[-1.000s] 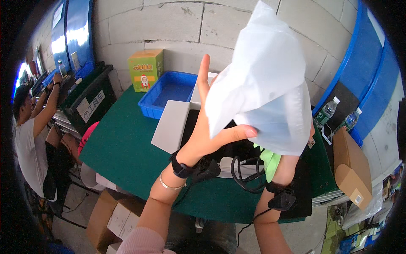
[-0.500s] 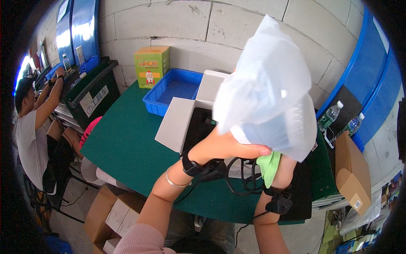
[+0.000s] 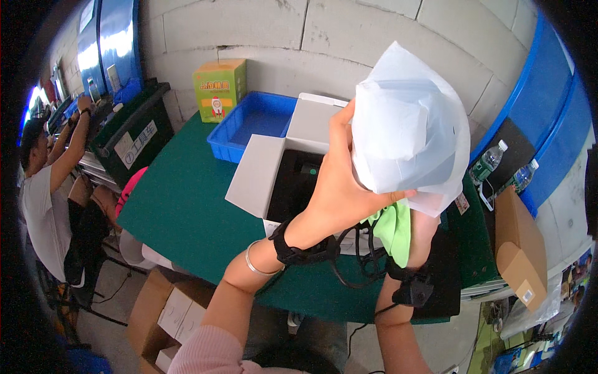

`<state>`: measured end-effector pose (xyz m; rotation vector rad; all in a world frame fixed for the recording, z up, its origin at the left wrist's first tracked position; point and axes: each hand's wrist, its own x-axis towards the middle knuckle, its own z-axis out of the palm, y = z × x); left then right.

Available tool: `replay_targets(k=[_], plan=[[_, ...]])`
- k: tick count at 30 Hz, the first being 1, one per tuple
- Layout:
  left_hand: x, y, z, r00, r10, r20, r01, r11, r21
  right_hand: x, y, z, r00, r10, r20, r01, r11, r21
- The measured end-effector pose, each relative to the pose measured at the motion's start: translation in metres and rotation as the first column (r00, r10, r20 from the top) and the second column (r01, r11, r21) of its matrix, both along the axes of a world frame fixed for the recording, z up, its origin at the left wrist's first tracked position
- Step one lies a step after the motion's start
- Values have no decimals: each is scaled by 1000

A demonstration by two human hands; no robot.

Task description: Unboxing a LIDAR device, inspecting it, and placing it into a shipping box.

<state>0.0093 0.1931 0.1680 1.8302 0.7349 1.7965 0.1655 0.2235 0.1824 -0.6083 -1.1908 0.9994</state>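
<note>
My left hand [image 3: 336, 184] grips the side of a translucent white plastic bag [image 3: 408, 134], its thumb along the lower edge and its fingers behind. Something boxy with a flat, bluish-white face shows through the bag; its kind is hidden. My right hand [image 3: 425, 232] is below the bag, and its fingers are hidden by it. A bright green cloth [image 3: 393, 235] hangs between the two hands, against the right one. Beneath my left hand stands an open white box [image 3: 252, 177] with a black interior or insert.
A blue tray [image 3: 240, 131] and a green carton [image 3: 219, 90] stand at the back of the green table [image 3: 174, 206]. Black cables [image 3: 361, 265] lie near my wrists. Bottles [image 3: 488, 162] and an open cardboard box [image 3: 520, 243] are at right. A co-worker [image 3: 50, 199] sits at left.
The bag has turned and drawn tighter around its contents, with its top lower. My left hand has moved up along its side, fingers now higher behind it.
</note>
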Motion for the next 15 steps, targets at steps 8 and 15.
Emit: replay_targets(k=[8,15], plan=[[-4,-20,-6,926,233,-295,-173,961,216,6,9,-5,996,67,53,-63,996,-66],[-42,-17,20,978,-177,-113,193,970,151,6,15,-14,984,153,89,-139,979,-147]])
